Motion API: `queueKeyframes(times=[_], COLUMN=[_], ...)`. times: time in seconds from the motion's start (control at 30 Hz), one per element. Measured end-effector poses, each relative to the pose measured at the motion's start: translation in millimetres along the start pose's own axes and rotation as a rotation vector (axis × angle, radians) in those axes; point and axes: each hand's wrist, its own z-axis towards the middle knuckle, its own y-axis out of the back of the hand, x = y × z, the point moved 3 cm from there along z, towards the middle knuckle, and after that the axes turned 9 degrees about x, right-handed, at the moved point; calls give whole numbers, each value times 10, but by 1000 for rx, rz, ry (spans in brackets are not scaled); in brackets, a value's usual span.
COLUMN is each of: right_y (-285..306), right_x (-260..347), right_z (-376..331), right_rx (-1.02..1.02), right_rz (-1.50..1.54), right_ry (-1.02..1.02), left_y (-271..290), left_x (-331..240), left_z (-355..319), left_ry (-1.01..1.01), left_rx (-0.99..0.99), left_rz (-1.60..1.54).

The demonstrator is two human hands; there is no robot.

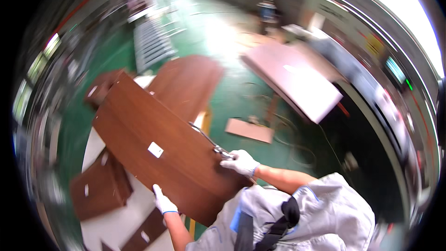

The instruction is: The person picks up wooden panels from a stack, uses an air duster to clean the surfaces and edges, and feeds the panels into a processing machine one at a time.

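Your left hand (pixel 163 201), in a white glove, grips the near edge of the large dark-brown wooden panel (pixel 158 144), fingers curled over its rim. Your right hand (pixel 240 161), also gloved, is closed around the lower end of a metal handle (pixel 206 140) fixed along the panel's right edge. The panel lies tilted across a white surface (pixel 95 146), its far corner pointing up and left, with a small white label (pixel 155 149) near its middle. Smaller brown boards (pixel 100 188) rest on the surface under and beside it. Another brown panel (pixel 188 81) lies just beyond, and a pale sheet (pixel 297 79) stands over the green floor (pixel 232 97).
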Motion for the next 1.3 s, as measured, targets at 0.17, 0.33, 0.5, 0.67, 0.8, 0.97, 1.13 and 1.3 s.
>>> queueKeyframes(times=[0.17,0.33,0.5,0.67,0.8,0.97,1.13,1.3], right_y=[1199,1778,2208,3124,4199,5533,6546,8282], right_x=[-788,-1593,-2159,-2608,-2503,-2540,-2847,-3345], right_z=[-1050,-1992,-2358,-2338,-1998,-1503,-1294,-1810], right_rx=[-385,-752,-1033,-1205,-1235,-1145,-1098,-1204], right_rz=[165,347,564,745,947,929,952,980], right_ry=[-126,-271,-306,-325,-256,-218,-163,-339], left_y=[-1841,-3657,-4637,-4785,-5828,-7248,-8105,-8678], left_x=[938,2076,2982,3441,3374,3906,4706,5170], left_z=[466,296,-222,-514,-418,-818,-1391,-1393], left_ry=[86,110,181,300,647,971,898,842], left_rx=[323,609,919,1277,1201,1001,1114,941], left_rz=[336,879,1068,1216,699,-64,178,242])
